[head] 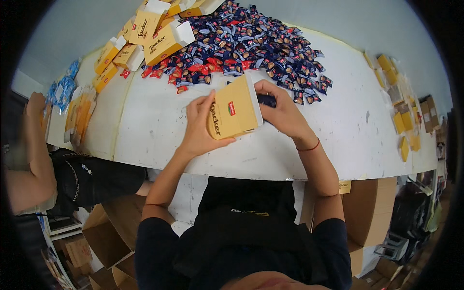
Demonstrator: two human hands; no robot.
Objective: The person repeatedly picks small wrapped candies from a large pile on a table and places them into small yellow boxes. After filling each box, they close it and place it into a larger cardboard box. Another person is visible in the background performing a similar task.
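Observation:
My left hand (199, 125) grips a yellow Loacker cardboard box (232, 108) from its left side and bottom edge, over the white table. The box is tilted, its end facing right. At that end my right hand (284, 108) holds dark blue wrapped sweets (267, 100) between thumb and fingers; how many cannot be told. Beyond both hands spreads a large heap of dark blue wrapped sweets (246, 40), with red wrapped sweets (206, 67) along its near left side.
Yellow boxes with open flaps (165, 43) pile up at the back left. Flattened yellow cartons (79, 112) and blue plastic packaging (63, 88) lie further left, beside another person's arm (36, 145). Small yellow boxes (402, 121) sit at far right. Brown cardboard boxes (366, 210) stand below the table edge.

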